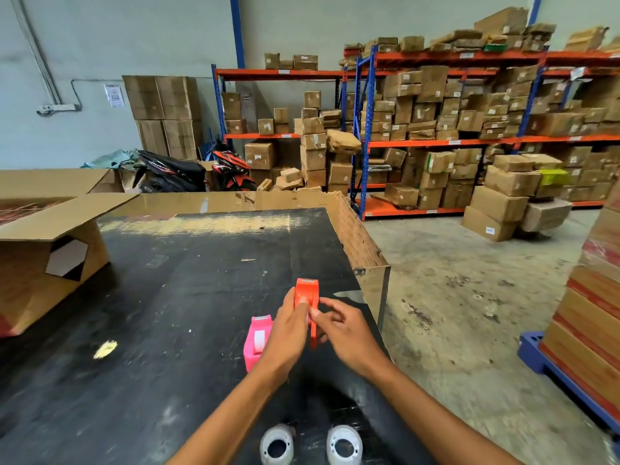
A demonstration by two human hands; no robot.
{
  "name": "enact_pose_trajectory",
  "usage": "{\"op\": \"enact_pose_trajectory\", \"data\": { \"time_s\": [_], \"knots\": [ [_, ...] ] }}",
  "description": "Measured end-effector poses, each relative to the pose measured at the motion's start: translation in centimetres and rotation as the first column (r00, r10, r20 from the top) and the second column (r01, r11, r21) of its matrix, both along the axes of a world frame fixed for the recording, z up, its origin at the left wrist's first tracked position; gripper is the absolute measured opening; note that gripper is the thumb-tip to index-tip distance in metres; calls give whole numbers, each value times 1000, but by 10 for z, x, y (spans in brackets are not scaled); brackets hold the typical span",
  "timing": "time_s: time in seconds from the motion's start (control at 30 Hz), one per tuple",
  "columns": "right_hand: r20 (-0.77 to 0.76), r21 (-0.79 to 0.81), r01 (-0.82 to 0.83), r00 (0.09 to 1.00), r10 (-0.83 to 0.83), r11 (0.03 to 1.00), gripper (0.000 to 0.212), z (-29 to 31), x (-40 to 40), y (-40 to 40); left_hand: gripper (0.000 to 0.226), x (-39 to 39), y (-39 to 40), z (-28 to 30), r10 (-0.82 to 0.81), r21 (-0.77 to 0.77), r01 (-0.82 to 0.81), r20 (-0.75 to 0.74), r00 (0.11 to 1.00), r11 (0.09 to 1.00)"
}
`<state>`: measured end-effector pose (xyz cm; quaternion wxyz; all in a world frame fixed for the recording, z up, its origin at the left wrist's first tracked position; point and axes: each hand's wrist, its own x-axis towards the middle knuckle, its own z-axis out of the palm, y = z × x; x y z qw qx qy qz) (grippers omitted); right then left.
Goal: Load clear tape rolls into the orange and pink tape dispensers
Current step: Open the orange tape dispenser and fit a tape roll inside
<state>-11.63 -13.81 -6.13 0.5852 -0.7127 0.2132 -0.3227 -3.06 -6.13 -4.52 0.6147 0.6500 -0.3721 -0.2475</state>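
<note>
The orange tape dispenser (307, 294) stands on the black table (188, 317) near its right edge. My left hand (288, 333) grips its left side, thumb on top. My right hand (349, 333) pinches at its middle from the right; a tape roll there is hidden by my fingers. The pink tape dispenser (256, 340) stands just left of my left hand, with a clear tape roll showing in it. Two clear tape rolls (276, 444) (345, 444) lie flat at the near table edge between my forearms.
A large open cardboard box (50, 250) sits on the table's left side. A scrap of yellow paper (105, 349) lies left of the pink dispenser. Cardboard sheets line the table's far and right edges. Stacked boxes on a blue pallet (550, 360) stand at the right.
</note>
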Motion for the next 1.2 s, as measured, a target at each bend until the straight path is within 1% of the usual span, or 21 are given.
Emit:
{"op": "enact_pose_trajectory", "data": {
  "time_s": [0.1,0.17,0.23,0.27,0.33,0.4,0.47,0.53,0.6,0.63,0.67,0.73,0.77,0.8,0.83,0.87,0.9,1.0,1.1,1.17,1.2],
  "knots": [
    [86,69,40,995,-46,997,20,2,-2,-11,23,21,8,15,108,-35,-107,56,993,994],
    [15,62,71,997,-72,996,19,3,-7,-25,21,44,16,30,213,-46,-211,41,976,976],
    [-186,-66,84,978,-95,994,16,-1,-9,-33,22,59,24,42,231,-13,-232,-17,973,973],
    [-286,-135,89,950,-125,987,17,-5,-4,-33,23,61,26,45,224,-6,-225,-85,971,974],
    [-441,-270,88,874,-205,959,28,-13,11,-25,22,56,28,45,214,-15,-224,-240,947,975],
    [-563,-462,22,765,-312,887,38,-21,28,-18,16,48,29,41,226,7,-239,-356,907,971],
    [-609,-608,-82,687,-397,790,44,-25,39,-12,17,44,32,35,255,50,-257,-407,877,965],
    [-595,-684,-138,673,-440,716,47,-27,40,-8,17,41,37,31,280,84,-270,-419,864,959],
    [-578,-720,-143,665,-473,678,51,-21,34,-5,16,36,43,29,273,97,-257,-425,863,962],
    [-555,-726,-118,682,-476,678,51,-14,29,-3,15,33,46,28,260,94,-244,-438,861,965],
    [-520,-698,-70,733,-438,713,50,-6,23,-2,14,30,48,29,242,80,-232,-462,853,969],
    [-368,-499,18,901,-230,866,50,12,6,5,14,20,52,29,195,31,-210,-519,832,977],
    [-266,-376,18,956,-126,926,50,20,-3,12,14,16,53,29,170,9,-195,-526,833,981],
    [-186,-283,-18,982,-36,959,44,26,-13,22,16,8,55,28,140,-9,-170,-524,840,985],
    [-146,-228,-76,988,43,971,31,30,-22,33,20,0,57,28,108,-30,-144,-521,847,989],
    [-137,-209,-124,986,97,970,15,31,-32,46,24,-9,59,27,63,-56,-110,-533,844,992],
    [-128,-197,-156,983,133,968,7,31,-39,57,26,-18,61,27,15,-81,-73,-560,828,994],
    [-97,-144,-117,990,103,983,22,30,-58,75,27,-40,68,27,-97,-110,39,-587,804,993],
    [-90,-113,-19,996,8,993,23,31,-87,79,31,-51,80,23,-98,-98,52,-560,823,994],
    [-223,-170,75,968,-112,983,19,27,-111,79,31,-53,91,19,-75,-84,34,-553,830,996],
    [-359,-238,91,917,-175,967,19,22,-124,79,31,-55,100,18,-76,-76,41,-551,831,996]
  ]
}}
